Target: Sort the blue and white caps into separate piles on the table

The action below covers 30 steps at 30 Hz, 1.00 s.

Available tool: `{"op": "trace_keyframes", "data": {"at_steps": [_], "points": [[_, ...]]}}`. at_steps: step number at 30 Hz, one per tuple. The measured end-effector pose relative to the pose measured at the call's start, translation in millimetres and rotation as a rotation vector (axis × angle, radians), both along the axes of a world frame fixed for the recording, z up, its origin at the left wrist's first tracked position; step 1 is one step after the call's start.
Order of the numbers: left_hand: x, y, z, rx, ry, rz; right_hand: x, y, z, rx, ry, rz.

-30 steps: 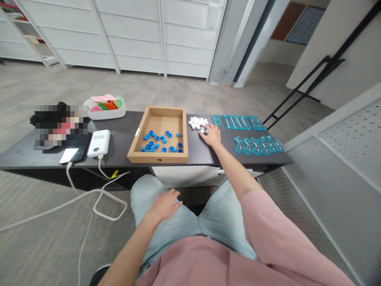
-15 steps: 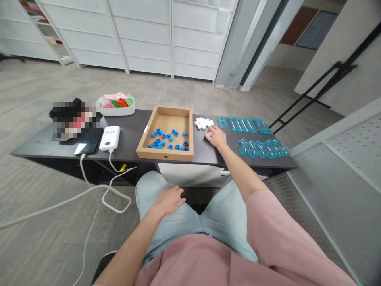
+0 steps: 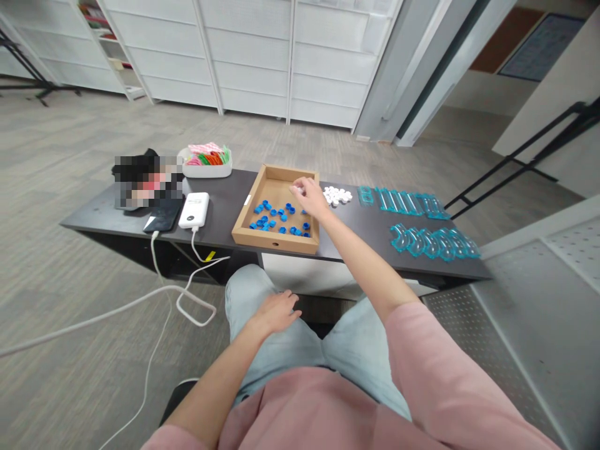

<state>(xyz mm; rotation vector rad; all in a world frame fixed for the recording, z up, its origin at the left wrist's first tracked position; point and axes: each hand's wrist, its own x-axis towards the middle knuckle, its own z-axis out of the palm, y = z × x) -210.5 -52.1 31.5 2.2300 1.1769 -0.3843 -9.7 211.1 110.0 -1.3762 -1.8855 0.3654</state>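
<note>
My right hand (image 3: pixel 309 195) is over the right side of a shallow cardboard box (image 3: pixel 275 240), its fingertips pinched on a small white piece (image 3: pixel 297 190) that is mostly hidden. Several small blue pieces (image 3: pixel 282 217) lie scattered on the box floor below. Just right of the box, a cluster of small white pieces (image 3: pixel 338 196) sits on the dark table (image 3: pixel 359 231). My left hand (image 3: pixel 280 310) rests on my left thigh, its fingers loosely spread and holding nothing.
Clear teal-edged straight pieces (image 3: pixel 400 201) and curved pieces (image 3: pixel 434 243) line the table's right. To the left are a white power bank (image 3: pixel 194 210), a dark phone (image 3: pixel 165 215) and a white tray (image 3: pixel 209 170) of colourful items. White cables (image 3: pixel 187 290) hang off the front.
My right hand has moved left from beside the white cluster to above the box, carrying a small white piece. My left hand stays on the thigh. The view has shifted slightly.
</note>
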Motion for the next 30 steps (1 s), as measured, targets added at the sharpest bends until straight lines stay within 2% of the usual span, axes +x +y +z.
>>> {"op": "trace_keyframes", "data": {"at_steps": [2, 5, 10, 14, 16, 19, 24, 30], "points": [[-1, 0, 0.3, 0.006, 0.002, 0.003, -18, 4, -0.8, -0.044, 0.010, 0.083], [-2, 1, 0.8, 0.012, 0.000, 0.006, -17, 9, -5.2, -0.034, -0.015, 0.086], [-1, 0, 1.8, 0.009, -0.008, 0.012, 35, 12, -17.9, -0.010, -0.115, -0.144], [0, -1, 0.3, 0.005, -0.013, 0.010, 85, 3, -33.8, -0.072, -0.220, -0.367], [0, -1, -0.8, 0.000, -0.010, 0.007, 104, -3, -42.2, -0.128, -0.300, -0.433], [-1, -1, -1.7, -0.010, 0.002, 0.005, 122, -7, -52.2, -0.220, -0.413, -0.457], [-2, 0, -2.0, -0.030, 0.025, 0.011, 130, -4, -60.2, -0.323, -0.471, -0.440], [-3, 1, -4.0, -0.040, 0.034, 0.022, 130, -8, -65.1, -0.188, -0.445, -0.459]]}}
